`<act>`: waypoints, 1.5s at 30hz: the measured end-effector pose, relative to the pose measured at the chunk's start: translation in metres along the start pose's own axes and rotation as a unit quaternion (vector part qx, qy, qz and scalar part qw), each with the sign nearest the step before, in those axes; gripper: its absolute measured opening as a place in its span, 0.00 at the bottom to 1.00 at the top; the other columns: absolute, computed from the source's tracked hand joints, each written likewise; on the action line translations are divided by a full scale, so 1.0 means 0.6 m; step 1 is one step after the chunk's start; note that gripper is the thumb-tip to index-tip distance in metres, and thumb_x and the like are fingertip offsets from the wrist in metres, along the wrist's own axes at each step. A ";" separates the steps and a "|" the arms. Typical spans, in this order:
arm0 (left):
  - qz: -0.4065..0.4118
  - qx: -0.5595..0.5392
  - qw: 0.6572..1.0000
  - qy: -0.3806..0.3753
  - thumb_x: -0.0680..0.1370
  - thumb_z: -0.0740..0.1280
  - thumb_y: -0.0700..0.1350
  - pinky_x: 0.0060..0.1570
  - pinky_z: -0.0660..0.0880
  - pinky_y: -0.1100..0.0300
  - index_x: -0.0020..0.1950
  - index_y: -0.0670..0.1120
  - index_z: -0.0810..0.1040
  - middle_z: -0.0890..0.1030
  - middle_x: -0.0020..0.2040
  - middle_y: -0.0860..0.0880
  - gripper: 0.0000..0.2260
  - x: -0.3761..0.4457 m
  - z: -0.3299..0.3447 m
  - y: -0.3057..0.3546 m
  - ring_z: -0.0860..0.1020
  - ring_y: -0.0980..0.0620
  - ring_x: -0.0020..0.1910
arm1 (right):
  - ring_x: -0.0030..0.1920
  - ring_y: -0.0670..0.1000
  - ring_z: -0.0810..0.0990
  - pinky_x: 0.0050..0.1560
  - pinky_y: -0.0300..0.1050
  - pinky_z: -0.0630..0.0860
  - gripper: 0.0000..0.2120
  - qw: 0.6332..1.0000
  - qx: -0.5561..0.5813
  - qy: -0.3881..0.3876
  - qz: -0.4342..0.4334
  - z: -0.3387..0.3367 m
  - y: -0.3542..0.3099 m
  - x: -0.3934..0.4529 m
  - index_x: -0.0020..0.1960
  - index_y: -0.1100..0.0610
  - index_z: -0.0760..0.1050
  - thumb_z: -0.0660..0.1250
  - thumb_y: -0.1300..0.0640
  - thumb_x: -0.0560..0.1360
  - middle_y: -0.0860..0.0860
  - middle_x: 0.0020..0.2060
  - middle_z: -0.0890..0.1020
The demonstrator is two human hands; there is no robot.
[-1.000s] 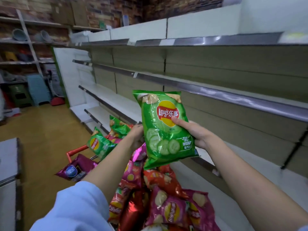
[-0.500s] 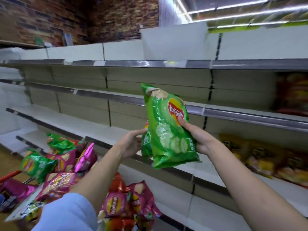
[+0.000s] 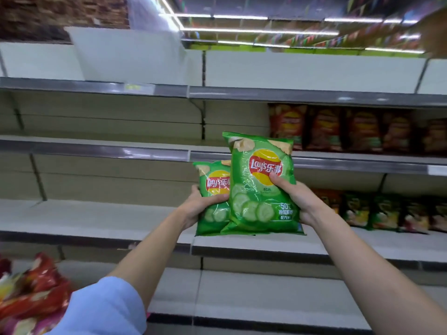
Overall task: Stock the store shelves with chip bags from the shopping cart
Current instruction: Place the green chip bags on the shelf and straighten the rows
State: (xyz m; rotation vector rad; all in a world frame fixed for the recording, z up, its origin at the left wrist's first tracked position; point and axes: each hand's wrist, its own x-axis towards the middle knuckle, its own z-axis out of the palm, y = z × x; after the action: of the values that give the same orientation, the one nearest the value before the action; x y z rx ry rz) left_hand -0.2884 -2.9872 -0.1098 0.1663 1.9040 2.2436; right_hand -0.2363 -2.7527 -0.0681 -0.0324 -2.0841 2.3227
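At the lower left of the frame, a heap of red and purple chip bags (image 3: 31,293) lies blurred at the edge of view, presumably in the shopping cart, though the cart itself cannot be made out. A pale blue sleeve (image 3: 101,310) rises from the bottom edge toward the centre, where the left hand (image 3: 198,207) grips a green chip bag (image 3: 214,189), thumb across its front and fingers (image 3: 194,189) curled behind its left edge. That bag sits upright and partly tucked behind a second green bag (image 3: 260,189), which overlaps it on the right. The right hand (image 3: 296,201) holds this front bag, thumb pressed on the logo and the palm cupping its right side; the remaining fingers are hidden behind the pack. Both bags are raised label-forward in mid-frame, in front of the bare middle shelf (image 3: 96,218), apparently so they can go onto it standing and facing the aisle. Neither bag touches a shelf yet. To the right, rows of orange-red bags (image 3: 338,129) on the upper shelf and green and yellow bags (image 3: 382,212) below stand upright with fronts outward, the arrangement the held bags seem meant to match. The left sections of shelving hold no stock, which suggests much of the restocking remains.
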 end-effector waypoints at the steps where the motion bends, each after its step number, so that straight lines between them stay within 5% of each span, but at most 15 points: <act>1: 0.004 0.018 1.000 0.012 0.66 0.78 0.40 0.49 0.79 0.50 0.64 0.44 0.60 0.77 0.56 0.42 0.34 0.011 0.012 -0.001 0.80 0.45 0.51 | 0.46 0.55 0.85 0.51 0.51 0.81 0.25 1.000 -0.006 0.028 -0.008 -0.017 0.001 -0.002 0.58 0.60 0.78 0.75 0.48 0.65 0.57 0.47 0.86; 4: 0.008 0.068 0.998 -0.009 0.59 0.83 0.48 0.50 0.80 0.50 0.62 0.41 0.70 0.82 0.53 0.42 0.37 0.048 0.052 -0.007 0.83 0.45 0.49 | 0.44 0.53 0.85 0.46 0.48 0.81 0.20 0.993 -0.024 0.111 -0.033 -0.073 -0.001 -0.005 0.57 0.59 0.78 0.75 0.52 0.68 0.55 0.45 0.86; 8: 0.031 0.073 0.994 -0.074 0.67 0.78 0.42 0.43 0.79 0.56 0.55 0.46 0.75 0.83 0.48 0.46 0.20 0.103 0.125 -0.002 0.83 0.48 0.45 | 0.44 0.54 0.85 0.49 0.50 0.81 0.20 0.982 -0.035 0.178 -0.047 -0.142 -0.010 0.002 0.57 0.58 0.78 0.76 0.52 0.68 0.55 0.45 0.86; 21: 0.058 0.034 0.963 -0.260 0.64 0.79 0.43 0.55 0.78 0.50 0.61 0.45 0.77 0.84 0.53 0.45 0.27 0.272 0.416 0.006 0.83 0.45 0.51 | 0.46 0.58 0.85 0.52 0.56 0.81 0.22 0.935 -0.037 0.339 -0.101 -0.353 -0.093 -0.026 0.57 0.57 0.77 0.77 0.53 0.66 0.56 0.46 0.86; 24: 0.048 0.019 0.951 -0.303 0.66 0.78 0.42 0.50 0.79 0.53 0.59 0.46 0.77 0.84 0.52 0.45 0.23 0.294 0.490 -0.015 0.83 0.46 0.49 | 0.43 0.56 0.85 0.47 0.52 0.81 0.18 0.917 -0.032 0.382 -0.115 -0.398 -0.083 -0.050 0.55 0.55 0.76 0.76 0.54 0.67 0.55 0.44 0.86; 28: 0.034 0.000 0.933 -0.359 0.68 0.76 0.39 0.42 0.80 0.57 0.56 0.47 0.77 0.84 0.49 0.46 0.18 0.298 0.582 -0.043 0.83 0.49 0.44 | 0.44 0.57 0.85 0.50 0.55 0.81 0.26 0.897 -0.038 0.431 -0.095 -0.447 -0.078 -0.089 0.58 0.56 0.75 0.77 0.51 0.64 0.56 0.45 0.86; 32: 0.000 -0.017 0.911 -0.413 0.69 0.75 0.39 0.36 0.80 0.60 0.57 0.45 0.77 0.84 0.47 0.45 0.18 0.293 0.677 -0.066 0.84 0.50 0.40 | 0.37 0.54 0.85 0.45 0.51 0.81 0.16 0.879 -0.043 0.470 -0.064 -0.508 -0.085 -0.138 0.52 0.58 0.78 0.75 0.52 0.69 0.55 0.39 0.86; 37: -0.016 -0.029 0.891 -0.452 0.60 0.79 0.45 0.55 0.78 0.46 0.61 0.44 0.76 0.84 0.52 0.43 0.30 0.286 0.786 -0.094 0.83 0.43 0.51 | 0.35 0.52 0.85 0.33 0.44 0.81 0.16 0.863 -0.044 0.497 -0.074 -0.595 -0.091 -0.184 0.52 0.58 0.77 0.74 0.53 0.68 0.54 0.39 0.86; 45: -0.016 -0.018 0.883 -0.469 0.61 0.79 0.45 0.56 0.78 0.45 0.62 0.45 0.75 0.84 0.53 0.43 0.31 0.258 0.980 -0.139 0.83 0.42 0.51 | 0.42 0.56 0.85 0.46 0.51 0.81 0.25 0.848 -0.034 0.521 -0.092 -0.774 -0.087 -0.260 0.57 0.58 0.76 0.76 0.51 0.63 0.56 0.44 0.86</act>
State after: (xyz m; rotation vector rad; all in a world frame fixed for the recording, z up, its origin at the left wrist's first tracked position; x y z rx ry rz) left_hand -0.3095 -2.3740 -0.0998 0.9931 1.2891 1.6503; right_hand -0.0668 -2.2899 -0.0662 -0.8389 -1.4685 1.5055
